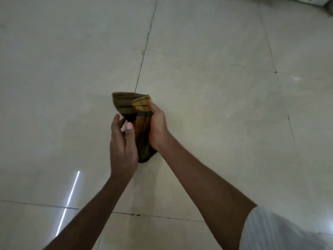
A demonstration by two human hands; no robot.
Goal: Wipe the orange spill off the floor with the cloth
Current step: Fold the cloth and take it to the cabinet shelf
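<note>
A folded checked cloth point(134, 112), brown and yellow with an orange-stained part, is held up above the floor in the middle of the view. My right hand point(157, 126) grips its right side, fingers closed around the fabric. My left hand point(122, 143) is beside the cloth on its left, thumb and fingertips touching the lower fold, fingers partly apart. The glossy pale tiled floor point(216, 87) lies below. No orange spill shows on the visible tiles.
Dark grout lines cross the floor. A bright light streak point(71, 195) reflects at lower left. My white sleeve point(281, 231) fills the bottom right corner. Something pale sits at the top right edge point(322, 2).
</note>
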